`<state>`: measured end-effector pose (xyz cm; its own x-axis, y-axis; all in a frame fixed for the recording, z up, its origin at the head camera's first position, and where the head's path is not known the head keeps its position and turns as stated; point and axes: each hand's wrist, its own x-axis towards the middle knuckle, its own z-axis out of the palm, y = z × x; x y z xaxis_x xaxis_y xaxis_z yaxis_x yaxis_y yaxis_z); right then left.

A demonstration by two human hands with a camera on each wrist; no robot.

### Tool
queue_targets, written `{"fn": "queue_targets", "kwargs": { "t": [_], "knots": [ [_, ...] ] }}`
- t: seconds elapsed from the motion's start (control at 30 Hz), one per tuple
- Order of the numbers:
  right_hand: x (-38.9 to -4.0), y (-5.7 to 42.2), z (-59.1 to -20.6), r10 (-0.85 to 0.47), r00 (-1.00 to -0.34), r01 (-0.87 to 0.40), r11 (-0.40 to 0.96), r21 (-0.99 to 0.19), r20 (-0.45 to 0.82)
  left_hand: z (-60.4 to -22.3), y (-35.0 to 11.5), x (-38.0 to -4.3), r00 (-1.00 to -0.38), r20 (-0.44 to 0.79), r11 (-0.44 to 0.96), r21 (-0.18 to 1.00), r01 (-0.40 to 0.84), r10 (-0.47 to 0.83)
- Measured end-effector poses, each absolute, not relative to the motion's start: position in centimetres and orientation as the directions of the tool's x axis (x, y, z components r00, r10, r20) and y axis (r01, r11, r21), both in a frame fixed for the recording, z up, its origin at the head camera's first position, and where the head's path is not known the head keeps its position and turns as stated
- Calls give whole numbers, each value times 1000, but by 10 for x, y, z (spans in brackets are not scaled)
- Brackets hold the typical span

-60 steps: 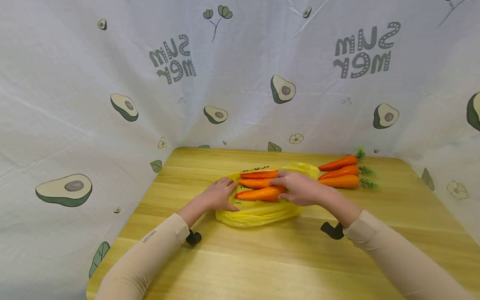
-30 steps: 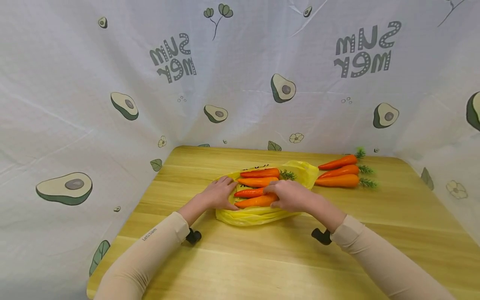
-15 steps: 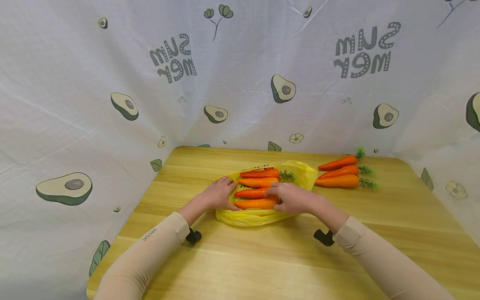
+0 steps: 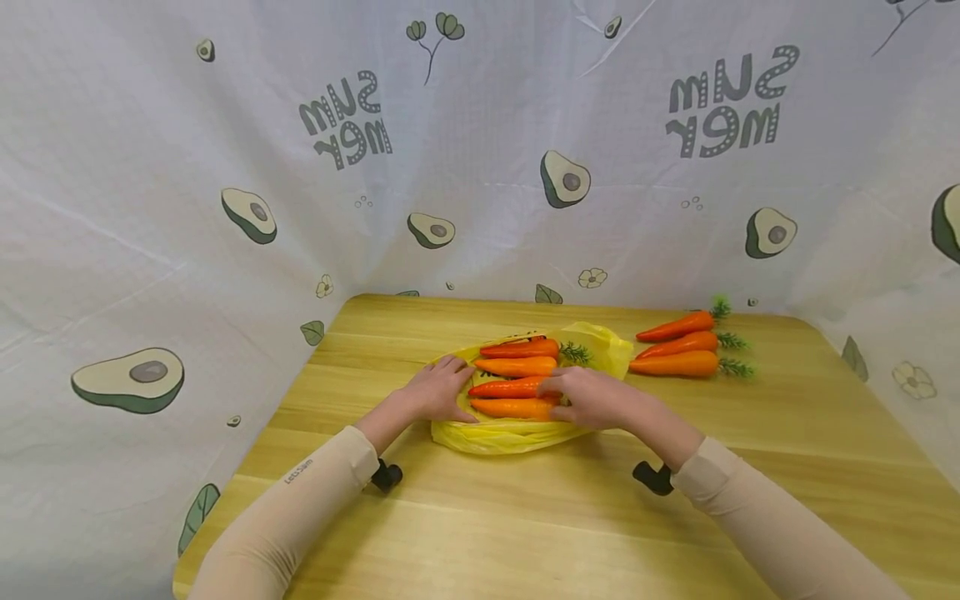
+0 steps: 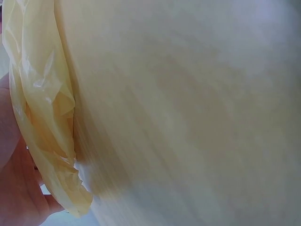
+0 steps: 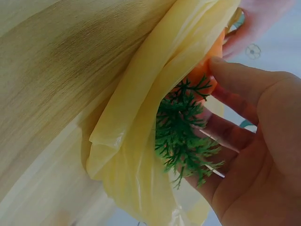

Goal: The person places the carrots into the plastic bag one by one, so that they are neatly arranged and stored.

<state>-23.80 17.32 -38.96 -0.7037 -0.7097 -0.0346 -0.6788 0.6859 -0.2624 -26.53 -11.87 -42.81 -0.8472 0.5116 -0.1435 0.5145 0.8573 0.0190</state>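
A yellow plastic bag (image 4: 517, 437) lies on the wooden table, several toy carrots side by side on it, tips to the left. My left hand (image 4: 440, 388) rests at the bag's left end with fingers spread; in the left wrist view, bag film (image 5: 44, 108) hangs beside that hand. My right hand (image 4: 588, 396) pinches the top ends of the two front carrots, a red carrot (image 4: 504, 388) and an orange carrot (image 4: 517, 407). In the right wrist view the thumb touches an orange top (image 6: 216, 49), green leaves (image 6: 186, 132) lie in front of the fingers, and the carrot's body is mostly hidden.
Three more carrots (image 4: 678, 363) with green tops lie stacked in a row right of the bag. The wooden table (image 4: 525, 517) meets a white printed curtain (image 4: 480, 150) along its back edge. A black wrist-camera mount (image 4: 652, 477) hangs under each forearm.
My right hand has brought the front orange carrot down towards the table's front, uncovering the red one behind it. Since then it has shifted slightly right. My left hand has stayed put.
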Motion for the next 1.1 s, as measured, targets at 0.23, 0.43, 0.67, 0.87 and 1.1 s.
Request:
{"fn": "queue_targets", "kwargs": {
  "t": [0.23, 0.43, 0.67, 0.87, 1.1],
  "knots": [
    [-235, 173, -391, -698, -716, -688, 703, -181, 7, -429, -118, -265, -852, -147, 863, 23, 505, 502],
    [-234, 173, -388, -691, -723, -681, 704, -203, 30, -428, -118, -265, -850, -154, 862, 28, 506, 504],
    [-237, 183, -377, -672, -735, -671, 698, -250, 94, -429, -120, -265, -842, -175, 857, 21, 516, 511],
    [-237, 202, -360, -603, -785, -616, 737, -278, 140, -428, -121, -266, -838, -179, 855, 39, 517, 515],
    [-243, 234, -347, -529, -812, -583, 748, -316, 247, -426, -123, -266, -832, -172, 848, 53, 528, 528]
  ]
}}
